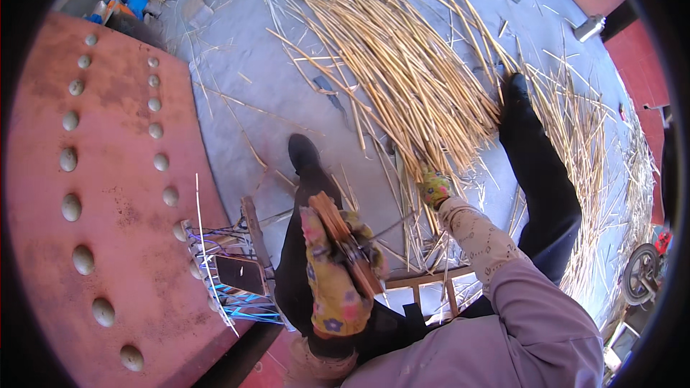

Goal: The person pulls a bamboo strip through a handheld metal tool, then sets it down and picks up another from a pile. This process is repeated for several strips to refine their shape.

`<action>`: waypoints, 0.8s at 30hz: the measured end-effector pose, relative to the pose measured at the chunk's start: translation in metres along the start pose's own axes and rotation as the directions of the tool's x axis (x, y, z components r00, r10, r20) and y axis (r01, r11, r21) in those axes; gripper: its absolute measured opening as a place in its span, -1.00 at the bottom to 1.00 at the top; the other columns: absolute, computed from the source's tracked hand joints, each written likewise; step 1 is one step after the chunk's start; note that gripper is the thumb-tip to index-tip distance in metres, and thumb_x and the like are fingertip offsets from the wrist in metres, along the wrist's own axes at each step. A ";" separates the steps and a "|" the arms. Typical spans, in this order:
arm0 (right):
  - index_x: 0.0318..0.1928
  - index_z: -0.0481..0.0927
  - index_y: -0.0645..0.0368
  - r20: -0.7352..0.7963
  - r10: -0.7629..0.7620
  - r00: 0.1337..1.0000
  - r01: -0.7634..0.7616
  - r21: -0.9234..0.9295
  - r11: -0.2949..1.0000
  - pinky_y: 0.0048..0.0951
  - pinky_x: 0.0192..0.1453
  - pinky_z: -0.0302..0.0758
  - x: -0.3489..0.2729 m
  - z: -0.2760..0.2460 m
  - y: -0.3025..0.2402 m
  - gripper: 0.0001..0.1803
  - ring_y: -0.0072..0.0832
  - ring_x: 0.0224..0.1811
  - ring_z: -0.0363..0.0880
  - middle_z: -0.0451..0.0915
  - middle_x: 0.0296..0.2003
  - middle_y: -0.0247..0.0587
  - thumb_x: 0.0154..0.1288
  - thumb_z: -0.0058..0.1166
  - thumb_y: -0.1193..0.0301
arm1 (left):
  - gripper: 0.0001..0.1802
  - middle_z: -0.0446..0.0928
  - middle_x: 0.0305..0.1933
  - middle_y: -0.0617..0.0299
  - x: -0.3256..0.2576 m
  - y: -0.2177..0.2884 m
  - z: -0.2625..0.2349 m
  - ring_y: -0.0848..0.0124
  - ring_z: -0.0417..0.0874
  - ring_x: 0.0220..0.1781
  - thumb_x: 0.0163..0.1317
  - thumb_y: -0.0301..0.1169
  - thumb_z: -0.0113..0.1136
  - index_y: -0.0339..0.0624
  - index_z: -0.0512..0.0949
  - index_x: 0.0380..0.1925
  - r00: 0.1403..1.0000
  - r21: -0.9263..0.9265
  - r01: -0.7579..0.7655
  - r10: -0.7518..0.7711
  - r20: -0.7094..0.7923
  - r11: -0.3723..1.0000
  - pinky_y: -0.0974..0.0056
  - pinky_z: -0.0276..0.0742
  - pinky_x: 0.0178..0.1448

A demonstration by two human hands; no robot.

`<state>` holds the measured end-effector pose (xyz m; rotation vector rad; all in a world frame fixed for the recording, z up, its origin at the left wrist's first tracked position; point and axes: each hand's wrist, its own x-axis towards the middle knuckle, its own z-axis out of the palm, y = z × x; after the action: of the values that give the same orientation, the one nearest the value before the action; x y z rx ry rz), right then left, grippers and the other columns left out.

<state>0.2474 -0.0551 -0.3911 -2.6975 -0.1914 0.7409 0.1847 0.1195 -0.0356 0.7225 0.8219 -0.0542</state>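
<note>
My left hand (330,294), in a yellow flowered glove, is closed around a brown wooden block-like tool (329,215) with a dark, metal-looking part along its middle. It is held up in front of my body, tilted. My right hand (434,188), in a similar flowered glove, reaches to the lower end of a big heap of dry, straw-coloured stalks (402,65). Its fingers are curled at the stalk ends and partly hidden. The stalks fan out across the grey floor between my two legs.
More stalks (582,151) lie beyond my right leg. At left stands a red door-like panel with rows of round studs (70,207). Beside my left leg, a dark phone-like object (241,275) rests on a strapped stool (251,233). A metal canister (589,27) is at the far right.
</note>
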 end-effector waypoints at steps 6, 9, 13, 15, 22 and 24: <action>-0.22 0.46 0.13 0.142 0.022 0.990 -0.038 0.113 0.993 -0.21 -0.09 0.32 -0.011 0.011 0.027 -0.65 -0.14 -0.14 0.41 0.46 -0.22 0.01 0.00 -0.06 0.21 | -0.47 0.40 -0.57 0.27 -0.005 0.000 0.002 0.43 0.45 -0.65 0.03 0.16 -0.10 -0.13 0.37 -0.43 0.999 -0.024 0.034 -0.034 -0.019 0.999 0.38 0.37 -0.68; -0.34 0.50 0.16 -0.004 -0.038 0.999 0.036 0.431 0.902 -0.28 -0.22 0.36 -0.034 0.006 0.025 -0.70 -0.19 -0.30 0.46 0.51 -0.39 -0.03 0.05 -0.11 0.20 | -0.55 0.41 -0.56 0.33 -0.009 -0.001 0.005 0.49 0.37 -0.73 0.05 0.11 -0.09 -0.02 0.38 -0.34 0.995 0.014 0.031 -0.029 -0.092 0.999 0.41 0.28 -0.71; -0.37 0.49 0.23 0.036 0.109 0.993 -0.093 0.802 0.590 -0.54 -0.45 0.32 -0.069 -0.023 0.016 -0.74 -0.56 -0.54 0.39 0.47 -0.58 -0.31 0.13 -0.08 0.28 | -0.53 0.37 -0.62 0.34 -0.012 -0.009 0.003 0.50 0.39 -0.64 0.05 0.12 -0.09 -0.07 0.39 -0.41 0.994 0.017 -0.110 0.111 -0.018 0.994 0.43 0.28 -0.65; -0.37 0.50 0.23 -0.014 0.135 0.991 -0.061 0.844 0.533 -0.56 -0.49 0.30 -0.089 -0.045 0.009 -0.76 -0.58 -0.57 0.36 0.46 -0.59 -0.34 0.13 -0.08 0.29 | -0.52 0.36 -0.63 0.35 -0.012 -0.013 0.000 0.50 0.39 -0.64 0.04 0.13 -0.08 -0.08 0.39 -0.44 0.991 0.036 -0.130 0.131 -0.041 0.991 0.43 0.28 -0.64; -0.40 0.41 0.05 0.189 -0.292 0.937 -0.232 0.966 -0.118 -0.72 -0.52 0.27 -0.166 -0.141 -0.018 -0.67 -0.63 -0.58 0.31 0.29 -0.65 -0.49 0.15 -0.13 0.05 | -0.53 0.38 -0.62 0.37 -0.010 -0.035 0.004 0.54 0.40 -0.69 0.09 0.11 -0.16 -0.06 0.38 -0.35 0.983 0.297 -0.078 0.024 0.182 0.952 0.44 0.35 -0.66; -0.37 0.41 0.07 0.150 -0.224 0.963 -0.185 0.971 -0.148 -0.72 -0.50 0.30 -0.179 -0.171 -0.022 -0.61 -0.62 -0.52 0.36 0.33 -0.59 -0.46 0.14 -0.15 -0.01 | -0.52 0.38 -0.63 0.36 -0.020 -0.052 0.005 0.55 0.40 -0.71 0.09 0.12 -0.17 -0.06 0.38 -0.32 0.957 0.363 -0.074 -0.037 0.289 0.929 0.45 0.34 -0.69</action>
<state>0.1812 -0.1211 -0.1608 -0.9411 0.2495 0.7302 0.1581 0.0722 -0.0487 1.0519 0.5227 -0.3001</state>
